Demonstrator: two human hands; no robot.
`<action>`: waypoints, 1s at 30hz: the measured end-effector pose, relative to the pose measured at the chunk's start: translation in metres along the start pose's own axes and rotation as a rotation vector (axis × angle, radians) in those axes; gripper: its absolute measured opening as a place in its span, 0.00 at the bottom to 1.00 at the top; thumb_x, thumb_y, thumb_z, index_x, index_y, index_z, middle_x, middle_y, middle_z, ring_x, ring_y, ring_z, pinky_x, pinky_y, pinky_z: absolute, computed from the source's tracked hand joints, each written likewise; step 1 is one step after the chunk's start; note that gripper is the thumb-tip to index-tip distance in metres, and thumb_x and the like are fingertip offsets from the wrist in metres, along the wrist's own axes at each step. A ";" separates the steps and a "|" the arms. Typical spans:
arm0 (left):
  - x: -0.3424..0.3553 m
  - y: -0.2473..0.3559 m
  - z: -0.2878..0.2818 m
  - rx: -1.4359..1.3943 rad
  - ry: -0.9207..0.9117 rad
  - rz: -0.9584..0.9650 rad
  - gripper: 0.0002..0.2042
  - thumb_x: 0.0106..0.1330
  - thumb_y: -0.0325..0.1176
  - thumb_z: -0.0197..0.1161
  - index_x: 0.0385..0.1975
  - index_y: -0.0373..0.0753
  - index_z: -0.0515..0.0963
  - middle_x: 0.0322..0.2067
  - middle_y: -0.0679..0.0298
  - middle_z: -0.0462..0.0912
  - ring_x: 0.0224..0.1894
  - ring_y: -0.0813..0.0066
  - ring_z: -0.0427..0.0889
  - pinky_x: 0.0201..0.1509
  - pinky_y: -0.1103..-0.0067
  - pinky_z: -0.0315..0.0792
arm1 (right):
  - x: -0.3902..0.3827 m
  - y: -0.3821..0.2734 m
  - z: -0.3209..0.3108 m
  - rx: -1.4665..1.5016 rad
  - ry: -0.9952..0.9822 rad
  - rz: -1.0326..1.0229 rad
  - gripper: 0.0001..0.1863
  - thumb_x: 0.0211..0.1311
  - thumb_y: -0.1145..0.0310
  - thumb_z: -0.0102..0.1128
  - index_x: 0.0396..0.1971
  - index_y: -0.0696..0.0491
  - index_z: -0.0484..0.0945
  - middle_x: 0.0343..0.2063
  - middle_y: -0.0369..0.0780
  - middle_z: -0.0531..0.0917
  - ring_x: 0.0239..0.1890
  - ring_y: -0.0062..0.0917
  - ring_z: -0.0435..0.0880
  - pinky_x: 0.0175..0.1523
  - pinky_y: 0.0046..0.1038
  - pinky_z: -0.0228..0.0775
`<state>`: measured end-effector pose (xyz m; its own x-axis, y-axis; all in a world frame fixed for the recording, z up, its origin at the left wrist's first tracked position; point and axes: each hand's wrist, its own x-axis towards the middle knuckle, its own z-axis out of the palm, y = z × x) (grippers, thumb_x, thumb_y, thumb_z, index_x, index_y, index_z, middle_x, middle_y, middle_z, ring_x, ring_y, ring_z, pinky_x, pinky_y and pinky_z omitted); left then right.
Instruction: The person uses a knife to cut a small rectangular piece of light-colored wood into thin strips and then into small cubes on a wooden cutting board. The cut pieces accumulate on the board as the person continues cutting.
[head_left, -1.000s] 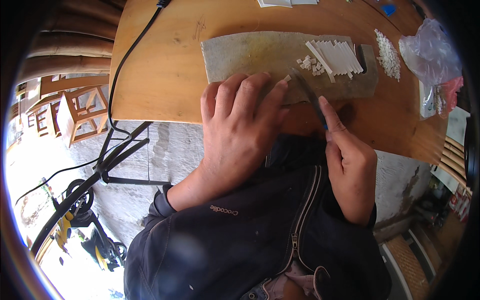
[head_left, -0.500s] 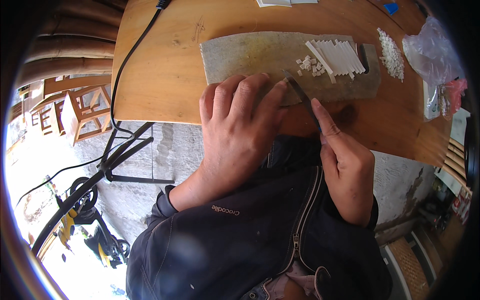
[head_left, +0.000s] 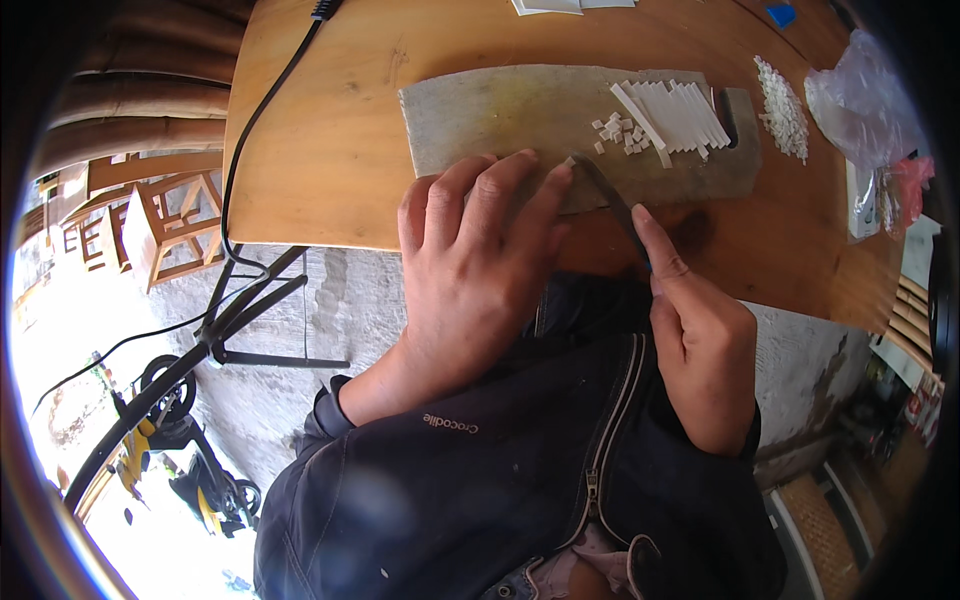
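A worn grey board [head_left: 480, 115] lies on the wooden table. My right hand [head_left: 708, 345] is closed on a knife, its index finger stretched along the back of the dark blade [head_left: 606, 194]. The blade slants up and left over the board's near edge, its tip by my left fingertips. Bent over that same edge, my left hand [head_left: 478, 240] presses its fingers down on the board; whatever lies beneath them is hidden. To the right, a row of white strips [head_left: 684, 115] rests on the board beside a small heap of white cut pieces [head_left: 620, 132].
A larger pile of white bits [head_left: 782, 110] sits right of the board. Beyond it lie a clear plastic bag [head_left: 865, 100] and a pink bag [head_left: 910, 185]. A black cable [head_left: 262, 125] runs over the table's left side. White sheets [head_left: 560, 5] are at the far edge.
My right hand and the knife have shifted slightly to the right and toward me. My left hand stays almost in place, and the strips and pieces have not moved.
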<state>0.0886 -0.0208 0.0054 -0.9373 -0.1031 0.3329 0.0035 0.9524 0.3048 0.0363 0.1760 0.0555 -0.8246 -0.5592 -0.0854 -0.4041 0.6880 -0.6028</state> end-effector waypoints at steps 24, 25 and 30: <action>-0.008 -0.010 0.006 -0.093 0.074 0.058 0.21 0.60 0.34 0.71 0.55 0.41 0.83 0.58 0.63 0.80 0.62 0.61 0.76 0.66 0.60 0.69 | 0.001 -0.003 0.004 -0.039 0.017 -0.038 0.40 0.57 0.87 0.61 0.71 0.43 0.75 0.22 0.46 0.73 0.22 0.38 0.77 0.33 0.41 0.72; -0.008 -0.009 0.006 -0.090 0.075 0.057 0.21 0.61 0.34 0.71 0.55 0.41 0.83 0.58 0.63 0.80 0.62 0.61 0.76 0.66 0.60 0.69 | 0.001 -0.001 0.004 -0.018 0.025 -0.050 0.40 0.57 0.86 0.62 0.71 0.43 0.75 0.21 0.45 0.72 0.22 0.37 0.77 0.32 0.41 0.72; -0.006 -0.006 0.002 -0.077 0.046 0.026 0.21 0.59 0.31 0.74 0.55 0.45 0.84 0.58 0.65 0.81 0.61 0.61 0.78 0.66 0.63 0.69 | 0.000 0.001 0.004 0.005 0.027 -0.063 0.40 0.56 0.85 0.64 0.71 0.42 0.75 0.20 0.44 0.71 0.21 0.36 0.76 0.32 0.40 0.72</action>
<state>0.0939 -0.0252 -0.0002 -0.9195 -0.0933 0.3819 0.0561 0.9303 0.3624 0.0378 0.1745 0.0516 -0.8082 -0.5883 -0.0260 -0.4533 0.6497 -0.6103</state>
